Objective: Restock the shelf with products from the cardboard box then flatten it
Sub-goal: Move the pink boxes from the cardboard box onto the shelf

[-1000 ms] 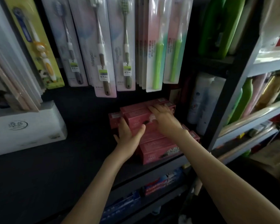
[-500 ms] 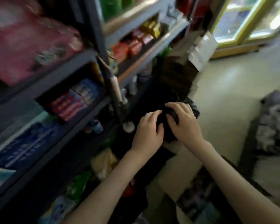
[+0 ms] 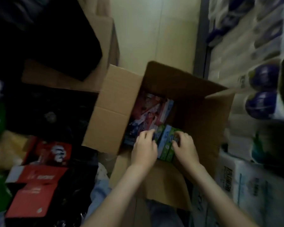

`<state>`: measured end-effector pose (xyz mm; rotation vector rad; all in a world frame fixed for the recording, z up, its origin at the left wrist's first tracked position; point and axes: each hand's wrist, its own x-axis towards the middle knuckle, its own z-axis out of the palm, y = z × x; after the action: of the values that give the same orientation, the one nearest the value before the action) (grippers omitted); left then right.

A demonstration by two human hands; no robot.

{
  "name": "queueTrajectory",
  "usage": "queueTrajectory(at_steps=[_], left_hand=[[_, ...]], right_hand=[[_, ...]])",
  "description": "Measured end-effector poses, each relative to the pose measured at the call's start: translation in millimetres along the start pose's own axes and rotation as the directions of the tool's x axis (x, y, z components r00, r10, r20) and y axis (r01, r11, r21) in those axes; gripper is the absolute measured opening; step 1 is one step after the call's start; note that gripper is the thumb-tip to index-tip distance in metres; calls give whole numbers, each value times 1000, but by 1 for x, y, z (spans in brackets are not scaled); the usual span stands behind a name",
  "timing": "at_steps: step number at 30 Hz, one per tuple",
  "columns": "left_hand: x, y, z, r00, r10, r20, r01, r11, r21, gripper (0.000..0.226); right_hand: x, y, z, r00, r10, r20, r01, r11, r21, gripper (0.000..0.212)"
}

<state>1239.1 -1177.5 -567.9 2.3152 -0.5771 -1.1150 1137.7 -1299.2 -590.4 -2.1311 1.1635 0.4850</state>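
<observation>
An open cardboard box (image 3: pixel 112 110) stands on the floor below me, flaps spread. Inside lie red and blue product boxes (image 3: pixel 148 112) and, nearer to me, a small stack of green and blue boxes (image 3: pixel 166 143). Both my hands reach into the box. My left hand (image 3: pixel 143 149) curls its fingers over the left side of the green and blue stack. On the stack's right side my right hand (image 3: pixel 185 147) grips it with bent fingers. The bottom of the box to the right of the products is dark.
Red cartons (image 3: pixel 39 177) and dark bags lie on the left. Wrapped paper-roll packs (image 3: pixel 261 82) are stacked on the right, close to the box. Another cardboard box (image 3: pixel 105 46) stands behind at left. Pale floor (image 3: pixel 154 30) stretches beyond.
My hands left the red boxes on the shelf. The view swung down and right past the lower shelves to the cardboard box, where both hands now hold the green and blue stack.
</observation>
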Motion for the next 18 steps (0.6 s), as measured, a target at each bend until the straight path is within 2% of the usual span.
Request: queueTrajectory(at_steps=[3,7,10,12,15,18], left_hand=[[31,-27,55,993,-102,53,96,989,116,44],[70,-67,92,975,-218,34,198,933,301,50],[95,-97,110,960,-280,18,253,892,373,50],[107,-115,117,929,-369,26,331,860,388,52],[118,-133,116,861,-507,39,458,806,374,56],[118,-142,110,863,-499,73,434,809,397,56]], right_hand=[[27,51,51,987,118,108,-124,991,52,40],[82,76,102,961,155,229,-199,962,186,44],[126,72,132,958,196,208,-258,905,337,39],[150,62,160,951,205,231,-284,874,395,39],[172,40,206,939,209,272,-318,825,467,54],[184,21,228,907,370,203,-421,755,503,68]])
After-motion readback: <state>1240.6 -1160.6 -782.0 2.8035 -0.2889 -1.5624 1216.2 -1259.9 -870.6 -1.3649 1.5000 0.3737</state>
